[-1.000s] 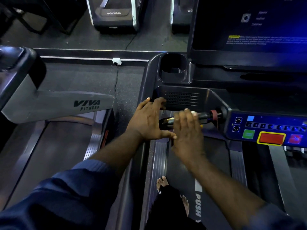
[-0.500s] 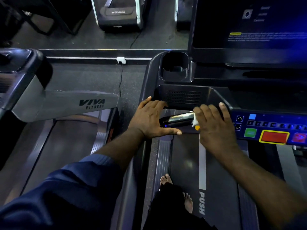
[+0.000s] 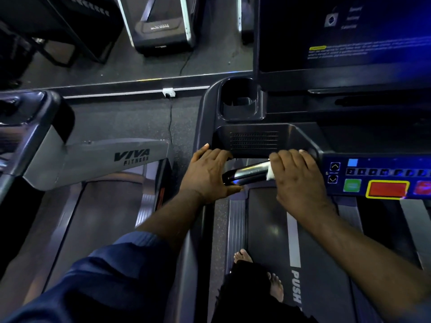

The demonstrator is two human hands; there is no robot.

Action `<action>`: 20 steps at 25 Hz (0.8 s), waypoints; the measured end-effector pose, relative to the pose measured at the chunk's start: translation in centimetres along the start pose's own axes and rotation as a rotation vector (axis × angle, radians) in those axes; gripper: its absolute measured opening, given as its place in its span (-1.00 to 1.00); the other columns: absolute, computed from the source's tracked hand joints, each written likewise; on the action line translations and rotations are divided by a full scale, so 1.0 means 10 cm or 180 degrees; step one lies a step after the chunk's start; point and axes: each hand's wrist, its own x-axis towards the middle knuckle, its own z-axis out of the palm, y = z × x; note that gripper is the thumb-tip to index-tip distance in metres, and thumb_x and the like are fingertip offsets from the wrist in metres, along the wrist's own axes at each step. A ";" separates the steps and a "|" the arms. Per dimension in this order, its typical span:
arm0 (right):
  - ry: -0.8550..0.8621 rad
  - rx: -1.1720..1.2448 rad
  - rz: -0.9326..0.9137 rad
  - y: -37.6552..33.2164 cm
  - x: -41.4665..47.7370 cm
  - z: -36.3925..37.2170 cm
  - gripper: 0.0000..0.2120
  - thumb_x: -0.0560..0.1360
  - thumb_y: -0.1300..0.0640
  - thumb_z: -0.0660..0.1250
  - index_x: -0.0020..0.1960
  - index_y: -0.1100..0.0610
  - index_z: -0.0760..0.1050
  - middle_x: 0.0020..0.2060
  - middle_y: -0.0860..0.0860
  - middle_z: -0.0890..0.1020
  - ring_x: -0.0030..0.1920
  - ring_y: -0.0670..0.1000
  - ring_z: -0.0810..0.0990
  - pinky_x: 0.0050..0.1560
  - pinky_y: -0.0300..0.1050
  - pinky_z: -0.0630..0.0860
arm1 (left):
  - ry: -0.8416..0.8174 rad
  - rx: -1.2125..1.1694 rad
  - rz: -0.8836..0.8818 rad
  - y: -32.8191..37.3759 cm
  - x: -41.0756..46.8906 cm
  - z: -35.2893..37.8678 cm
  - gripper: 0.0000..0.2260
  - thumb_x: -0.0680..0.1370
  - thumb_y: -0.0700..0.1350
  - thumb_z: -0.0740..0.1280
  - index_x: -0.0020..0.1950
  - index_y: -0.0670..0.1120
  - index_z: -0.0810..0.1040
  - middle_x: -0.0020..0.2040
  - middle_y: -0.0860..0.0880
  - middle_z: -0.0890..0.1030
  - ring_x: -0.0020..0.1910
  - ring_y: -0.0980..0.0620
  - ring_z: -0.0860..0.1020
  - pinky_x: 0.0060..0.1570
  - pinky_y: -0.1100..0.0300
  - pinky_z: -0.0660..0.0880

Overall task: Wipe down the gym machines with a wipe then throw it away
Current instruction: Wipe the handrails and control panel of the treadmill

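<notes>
Closest in, a dark blue sleeve (image 3: 105, 276) covers the left forearm, and two bare feet (image 3: 275, 285) stand on the treadmill belt (image 3: 263, 229), right beside a pale strip lettered PUSH (image 3: 295, 285). Up the arms to the action. The left hand (image 3: 207, 173) lies on the console's lower left corner, fingers fairly straight and spread along the edge, thumb reaching out under the near end of the chrome handlebar (image 3: 247, 174); it holds nothing. The right hand (image 3: 298, 180) is on that same bar, at its far right end, fingers curled over the top and clamped on the white wipe (image 3: 270, 174). Only a small white corner of the wipe peeks out at the hand's left edge, pressed against the shiny metal; the rest is hidden under the palm. Just right of that hand sits the control panel (image 3: 382, 173), glowing blue, with a green button (image 3: 352, 185) and a big red button (image 3: 387, 189) framed in yellow. Above the hands, a slotted vent (image 3: 254, 140), then the cup holder (image 3: 240, 101), then the dark screen (image 3: 349, 31) with faint text. Off to the left, a neighbouring machine's grey arm reads VIVA FITNESS (image 3: 131, 156). Beyond it, a white socket (image 3: 168, 92) sits on the floor rail with a black cable (image 3: 171, 122) trailing down. Farthest back stands another treadmill (image 3: 163, 26).
</notes>
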 end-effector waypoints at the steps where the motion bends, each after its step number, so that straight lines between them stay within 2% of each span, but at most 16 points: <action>1: -0.0109 0.0040 0.0021 -0.02 0.11 -0.03 -0.54 0.35 0.20 0.42 0.24 0.15 0.47 0.09 0.12 0.56 0.11 0.19 0.55 0.32 0.13 0.39 | -0.0031 0.0024 -0.0017 0.01 -0.01 0.00 -0.22 0.35 0.47 0.45 0.43 0.07 0.43 0.32 0.10 0.56 0.41 0.08 0.48 0.66 0.02 -0.01; 3: -0.0436 -0.0021 0.0039 0.02 0.32 -0.17 -0.69 0.32 0.14 0.49 0.03 0.10 0.51 -0.08 0.08 0.62 -0.09 0.16 0.61 0.04 0.10 0.44 | -0.0030 0.0040 -0.0056 0.03 0.00 0.00 -0.23 0.35 0.46 0.47 0.41 0.08 0.44 0.31 0.10 0.57 0.40 0.08 0.48 0.66 0.01 0.00; 4: -0.0541 -0.0045 -0.0004 0.06 0.34 -0.19 -0.70 0.31 0.13 0.49 0.00 0.08 0.50 -0.12 0.07 0.62 -0.12 0.15 0.61 -0.02 0.08 0.43 | -0.0023 0.0025 -0.0062 0.04 0.00 0.00 -0.24 0.34 0.46 0.48 0.40 0.08 0.44 0.30 0.10 0.57 0.39 0.08 0.49 0.66 0.01 0.01; 8: -0.0321 0.0017 -0.0109 0.07 0.11 -0.16 -0.63 0.31 0.19 0.44 0.09 0.10 0.46 -0.05 0.07 0.54 -0.05 0.14 0.52 0.09 0.07 0.41 | 0.0001 -0.0014 -0.0082 0.01 0.01 0.03 -0.26 0.33 0.46 0.48 0.35 0.08 0.46 0.23 0.12 0.57 0.34 0.10 0.51 0.65 0.01 0.03; 11: -0.0736 -0.0024 -0.0185 0.07 0.41 -0.29 -0.68 0.34 0.05 0.49 0.05 0.03 0.53 -0.07 0.03 0.65 -0.08 0.11 0.64 -0.01 0.00 0.40 | 0.0052 -0.0079 -0.0064 0.00 0.00 0.04 -0.29 0.33 0.43 0.50 0.33 0.09 0.46 0.23 0.13 0.57 0.34 0.11 0.51 0.65 0.05 0.01; 13: -0.0858 -0.0082 -0.0261 0.11 0.47 -0.31 -0.68 0.33 0.03 0.49 0.05 0.01 0.52 -0.08 0.00 0.65 -0.09 0.10 0.65 -0.05 -0.02 0.38 | 0.0116 -0.0106 -0.0028 -0.02 0.00 0.06 -0.30 0.33 0.43 0.51 0.32 0.08 0.47 0.23 0.12 0.57 0.34 0.11 0.51 0.65 0.07 -0.02; 15: -0.0582 -0.0061 -0.0361 0.18 0.26 -0.24 -0.53 0.32 0.08 0.50 0.20 0.07 0.49 0.02 0.05 0.59 0.00 0.13 0.59 0.13 0.05 0.43 | 0.0077 -0.0122 -0.0024 -0.04 0.00 0.06 -0.30 0.34 0.43 0.49 0.32 0.08 0.48 0.23 0.11 0.58 0.33 0.10 0.51 0.65 0.09 -0.05; 17: -0.0313 -0.0020 -0.0503 0.22 0.03 -0.18 -0.37 0.36 0.08 0.49 0.39 0.17 0.42 0.19 0.10 0.51 0.17 0.17 0.50 0.43 0.09 0.31 | 0.0056 -0.0109 -0.0037 -0.04 0.01 0.07 -0.31 0.34 0.44 0.47 0.33 0.09 0.48 0.23 0.11 0.58 0.33 0.09 0.51 0.65 0.10 -0.08; 20: -0.0176 0.0013 -0.0520 0.31 0.05 -0.23 -0.38 0.52 -0.13 0.43 0.44 0.20 0.42 0.26 0.12 0.54 0.28 0.17 0.52 0.57 0.13 0.20 | 0.0034 -0.0136 0.0019 -0.02 0.00 0.06 -0.32 0.35 0.43 0.47 0.31 0.06 0.50 0.18 0.08 0.59 0.31 0.05 0.52 0.65 0.06 -0.03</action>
